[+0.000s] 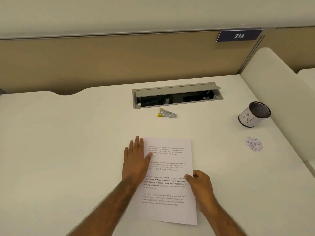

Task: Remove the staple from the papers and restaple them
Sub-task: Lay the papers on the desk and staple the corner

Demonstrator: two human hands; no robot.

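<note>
Two hands, one set of papers [170, 174], one desk [68, 142].

1. Papers: white printed sheets lying flat on the desk, near the front edge and slightly right of centre, long side running away from the person. They sit between the two hands.
2. Left hand [135, 160]: laid flat with fingers straight and together, along the upper left edge of the papers. The thumb rests on the sheet and the fingers lie on the desk just beside it. It grasps nothing.
3. Right hand [198, 183]: at the middle of the papers' right edge, fingers curled, thumb on top of the sheet, pinching that edge. The fingertips beneath cannot be seen.
4. Silver tool with yellow tips [167, 113]: lies on the desk beyond the papers, well apart from both hands, its two arms spread in a V. Stapler or remover, I cannot tell.
5. Open cable hatch [177, 95]: set in the desk just behind the tool.
6. Mesh cup [254, 114]: on the far right, wrapped in white paper marked N.
7. Small heap of dark scraps [254, 143]: in front of the cup, too fine to identify.
8. Sign reading 214 [238, 36]: on the partition.

The staple itself is too small to make out. The printed text is blurred. Both forearms are cut off at the lower frame edge.
</note>
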